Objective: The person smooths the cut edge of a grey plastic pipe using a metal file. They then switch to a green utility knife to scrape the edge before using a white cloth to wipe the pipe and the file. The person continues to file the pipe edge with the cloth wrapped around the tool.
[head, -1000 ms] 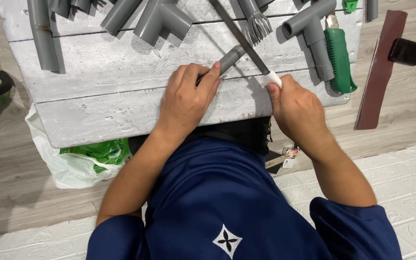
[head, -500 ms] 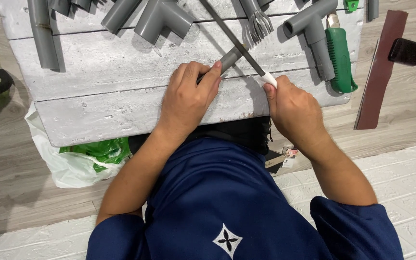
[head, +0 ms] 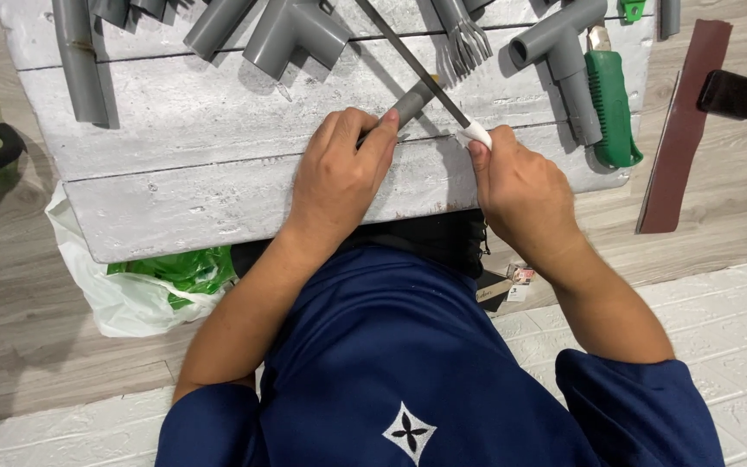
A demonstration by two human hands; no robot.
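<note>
I see the left hand [head: 335, 177] closed over a short grey pipe piece [head: 410, 101], pinning it flat on the whitewashed plank counter [head: 183, 173] near its front edge, with only the far end of the pipe showing past the fingertips. My right hand [head: 525, 186] is wrapped around the white handle [head: 475, 132] of a long, thin file [head: 408, 60], whose dark blade runs up and to the left and lies across the exposed end of the pipe, touching it. So both hands are clamped, one on the workpiece and one on the tool, and the two things meet at the pipe's mouth. I judge the filing of that end to be in progress rather than finished; I cannot tell how smooth the rim is, since the fingers and blade hide most of it. Further back on the counter lie a grey tee fitting [head: 296, 35], a straight pipe length [head: 78, 60], another jointed pipe assembly [head: 564, 60] and a green-handled tool [head: 611, 104], all untouched and well apart from the hands. Whether those pieces are already dressed or waiting, I cannot say. A strip of brown abrasive sheet [head: 680, 130] lies on the floor to the right.
</note>
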